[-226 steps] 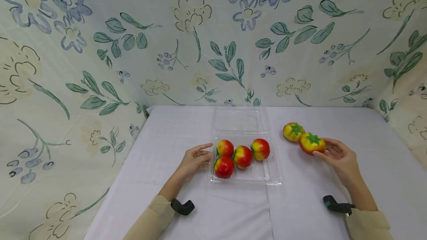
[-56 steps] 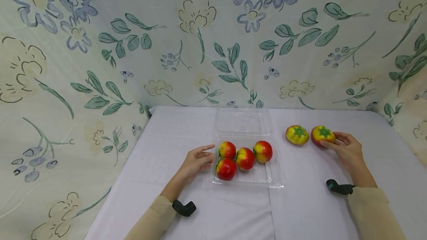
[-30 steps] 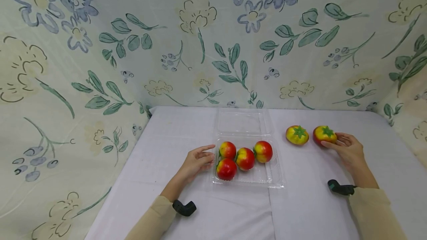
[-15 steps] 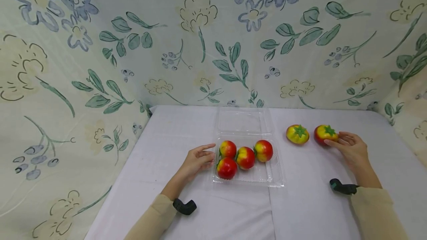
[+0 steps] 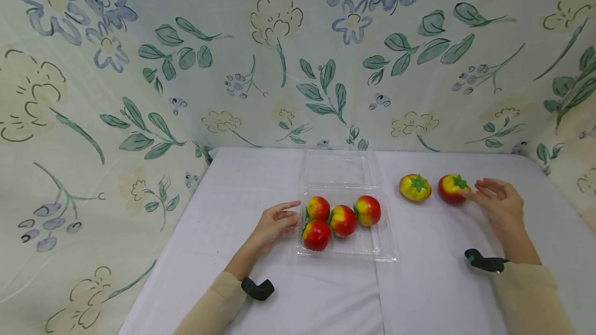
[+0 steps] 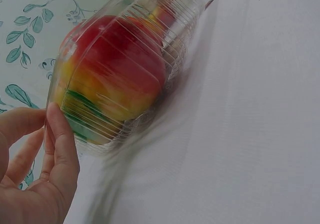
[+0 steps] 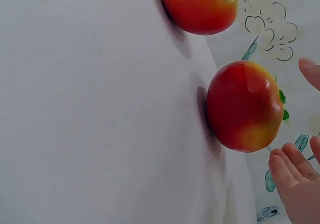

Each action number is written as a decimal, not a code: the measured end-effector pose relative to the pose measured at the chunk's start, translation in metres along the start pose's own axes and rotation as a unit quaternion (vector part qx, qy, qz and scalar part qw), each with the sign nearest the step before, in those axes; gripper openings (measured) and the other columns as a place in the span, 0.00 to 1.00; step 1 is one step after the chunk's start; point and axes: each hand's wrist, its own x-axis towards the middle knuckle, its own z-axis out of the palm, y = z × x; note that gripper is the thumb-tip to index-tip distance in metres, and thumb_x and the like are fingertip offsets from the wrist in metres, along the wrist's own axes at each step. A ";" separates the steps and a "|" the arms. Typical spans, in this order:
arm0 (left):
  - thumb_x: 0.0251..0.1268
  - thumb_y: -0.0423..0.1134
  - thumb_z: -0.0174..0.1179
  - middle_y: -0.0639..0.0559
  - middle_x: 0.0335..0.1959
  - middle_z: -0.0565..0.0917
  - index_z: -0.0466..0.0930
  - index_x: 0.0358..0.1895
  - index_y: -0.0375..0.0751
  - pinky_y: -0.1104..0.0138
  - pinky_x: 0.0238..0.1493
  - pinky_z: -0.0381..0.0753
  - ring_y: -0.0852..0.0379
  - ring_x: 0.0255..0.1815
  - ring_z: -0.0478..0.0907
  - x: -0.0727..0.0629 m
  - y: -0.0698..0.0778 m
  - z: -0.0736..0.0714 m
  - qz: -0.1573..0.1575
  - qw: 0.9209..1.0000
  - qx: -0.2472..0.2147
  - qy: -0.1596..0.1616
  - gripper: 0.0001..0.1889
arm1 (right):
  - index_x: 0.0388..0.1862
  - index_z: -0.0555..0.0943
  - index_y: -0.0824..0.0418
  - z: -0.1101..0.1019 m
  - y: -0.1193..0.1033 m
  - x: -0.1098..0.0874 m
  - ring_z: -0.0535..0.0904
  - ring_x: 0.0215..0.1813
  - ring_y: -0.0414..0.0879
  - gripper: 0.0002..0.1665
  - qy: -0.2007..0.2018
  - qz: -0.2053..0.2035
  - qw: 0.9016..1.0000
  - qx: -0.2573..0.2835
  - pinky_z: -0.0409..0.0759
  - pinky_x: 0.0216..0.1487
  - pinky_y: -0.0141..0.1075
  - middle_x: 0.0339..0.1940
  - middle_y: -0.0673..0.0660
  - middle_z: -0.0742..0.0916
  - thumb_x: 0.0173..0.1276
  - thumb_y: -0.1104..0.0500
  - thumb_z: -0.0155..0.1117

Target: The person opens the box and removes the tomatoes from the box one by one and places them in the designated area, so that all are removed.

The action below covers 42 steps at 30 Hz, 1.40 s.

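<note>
Fingers of the right hand (image 5: 503, 206) are parted from the thumb and hold nothing in the head view, just beside the outer fruit (image 5: 452, 189), which sits red and yellow on the white cloth with its green star cap upward. To its left, a little apart, rests the inner fruit (image 5: 415, 188), yellower on top. Thumb and fingers of the left hand (image 5: 272, 227) meet the left edge of the clear plastic box (image 5: 358, 242), which stands mid-table holding four similar fruits (image 5: 342, 221). Its lid (image 5: 337, 169) lies folded back toward the rear. A crease (image 5: 380, 293) runs across the cloth from the box toward the person. Behind and at both sides hangs the curtain (image 5: 279, 66), cream with blue flowers and green leaf sprigs.

From the left wrist, the box rim is pinched between the digits; one fruit shows large through the ribbed wall, and pale cloth spreads smoothly away.

From the right wrist, a gap separates thumb from fingers, with nothing between them. Both loose fruits cast soft shadows on the cloth, and the curtain's drawn blooms rise beyond them.
</note>
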 end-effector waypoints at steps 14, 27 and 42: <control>0.68 0.30 0.63 0.43 0.43 0.83 0.74 0.67 0.34 0.66 0.42 0.86 0.55 0.34 0.82 0.000 -0.001 0.001 0.006 1.000 0.002 0.001 0.24 | 0.63 0.73 0.51 0.015 -0.022 -0.018 0.73 0.61 0.39 0.39 -0.005 -0.039 0.999 -0.014 0.76 0.40 0.15 0.51 0.43 0.78 0.53 0.57 0.81; 0.68 0.29 0.63 0.44 0.43 0.83 0.74 0.67 0.37 0.66 0.42 0.86 0.55 0.34 0.82 -0.002 0.000 0.001 0.001 1.000 -0.003 0.004 0.24 | 0.63 0.73 0.57 0.036 -0.033 -0.046 0.74 0.59 0.40 0.36 -0.054 -0.096 0.994 -0.014 0.76 0.44 0.15 0.54 0.48 0.79 0.57 0.61 0.79; 0.68 0.30 0.63 0.44 0.43 0.83 0.74 0.67 0.35 0.66 0.42 0.86 0.56 0.33 0.82 -0.001 -0.001 0.000 0.005 1.000 -0.005 0.001 0.25 | 0.62 0.73 0.61 0.061 -0.042 -0.068 0.78 0.53 0.36 0.34 -0.105 -0.137 0.985 -0.013 0.77 0.48 0.19 0.55 0.55 0.79 0.58 0.65 0.77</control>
